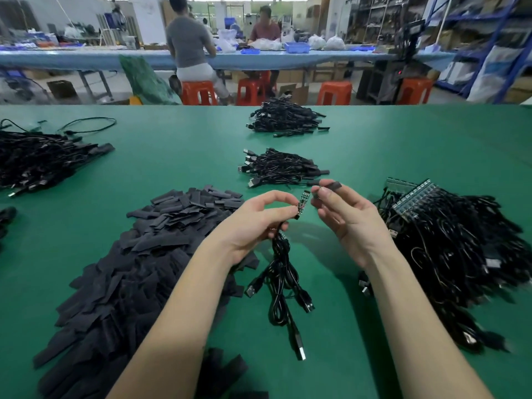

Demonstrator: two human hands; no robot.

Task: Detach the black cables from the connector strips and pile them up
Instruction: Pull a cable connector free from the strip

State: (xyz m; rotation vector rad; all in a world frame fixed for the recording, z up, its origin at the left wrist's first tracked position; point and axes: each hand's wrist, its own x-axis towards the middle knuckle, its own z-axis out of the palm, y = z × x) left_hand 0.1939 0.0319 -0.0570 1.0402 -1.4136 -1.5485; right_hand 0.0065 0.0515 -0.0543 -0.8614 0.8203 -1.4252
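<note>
the left hand [253,220] is pinching a small circuit board [302,203] between thumb and fingertips, with a bundle of black cables [280,286] hanging from that grip down to the green table [374,145]. the right hand [345,214] is holding a short black sleeve [331,186] in its fingertips just beside the board's upper end, not touching it. connector strips [411,197] are lying on the tangled cable heap [460,254] to the right, two cable piles [283,168] are sitting farther back, and loose black sleeves [138,254] are spreading left.

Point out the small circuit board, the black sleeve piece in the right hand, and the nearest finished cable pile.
small circuit board [302,203], head view, middle of its face.
black sleeve piece [334,186], head view, its exposed end.
nearest finished cable pile [280,168], head view, centre of the tangle.
</note>
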